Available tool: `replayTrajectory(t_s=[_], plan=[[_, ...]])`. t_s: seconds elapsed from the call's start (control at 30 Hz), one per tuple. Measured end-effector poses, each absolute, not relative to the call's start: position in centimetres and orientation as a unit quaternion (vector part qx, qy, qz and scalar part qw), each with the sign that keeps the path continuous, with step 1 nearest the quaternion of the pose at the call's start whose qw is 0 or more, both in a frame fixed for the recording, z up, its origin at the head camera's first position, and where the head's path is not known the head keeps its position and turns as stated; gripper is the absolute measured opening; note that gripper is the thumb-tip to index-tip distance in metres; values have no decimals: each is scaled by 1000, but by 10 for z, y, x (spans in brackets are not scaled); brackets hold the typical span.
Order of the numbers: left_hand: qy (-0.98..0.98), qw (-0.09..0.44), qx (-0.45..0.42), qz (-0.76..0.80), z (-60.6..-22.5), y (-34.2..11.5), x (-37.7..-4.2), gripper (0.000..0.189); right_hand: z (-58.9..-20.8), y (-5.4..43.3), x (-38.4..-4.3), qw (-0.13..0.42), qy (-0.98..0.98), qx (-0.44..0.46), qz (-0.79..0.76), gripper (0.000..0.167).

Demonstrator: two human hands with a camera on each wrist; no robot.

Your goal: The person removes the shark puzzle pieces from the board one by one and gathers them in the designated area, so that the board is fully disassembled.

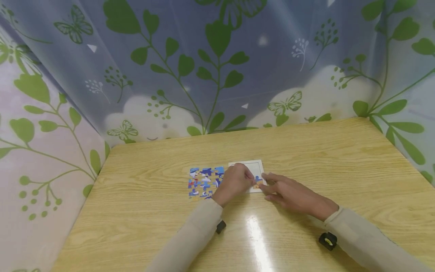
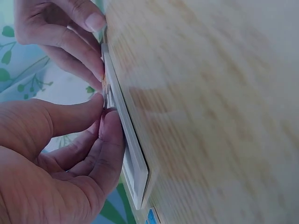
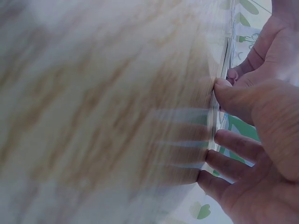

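Note:
A white puzzle tray (image 1: 254, 164) lies flat on the table. Blue and orange jigsaw pieces (image 1: 259, 180) sit in its near right corner. My left hand (image 1: 235, 180) reaches over the tray, its thumb and forefinger pinching the edge of a puzzle piece there; the fingertips hide most of that piece. In the left wrist view the tray (image 2: 135, 158) appears edge-on below the pinch. My right hand (image 1: 289, 192) rests at the tray's right side, its fingers spread and loosely bent. Its thumb and fingertips touch the tray's edge and corner in the right wrist view.
Left of the tray, several loose jigsaw pieces (image 1: 205, 180) with a blue sea-animal picture lie in rough rows, partly behind the left forearm. The wooden table (image 1: 153, 226) meets a leaf-patterned curtain (image 1: 217, 75) at the back. A black wrist device (image 1: 327, 240) sits by the right sleeve.

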State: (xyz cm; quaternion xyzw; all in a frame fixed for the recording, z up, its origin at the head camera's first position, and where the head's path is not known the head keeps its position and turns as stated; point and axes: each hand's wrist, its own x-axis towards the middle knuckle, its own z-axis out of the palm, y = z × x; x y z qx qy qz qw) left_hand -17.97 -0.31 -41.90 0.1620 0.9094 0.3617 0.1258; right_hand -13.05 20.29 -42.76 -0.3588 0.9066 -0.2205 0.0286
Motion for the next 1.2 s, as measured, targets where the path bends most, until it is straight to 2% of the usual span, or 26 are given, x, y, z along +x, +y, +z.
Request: replayTrajectory(t_s=[0.57, 0.8, 1.2], plan=[[908, 127, 115, 383, -416, -10, -183, 6, -428, 202, -130, 27, 908, -359, -214, 39], [902, 104, 103, 407, -412, -32, -183, 7, -429, 203, -129, 24, 912, -353, -210, 35], [911, 95, 92, 390, -407, -77, -173, 9, -430, 203, -130, 26, 912, -353, -208, 36]])
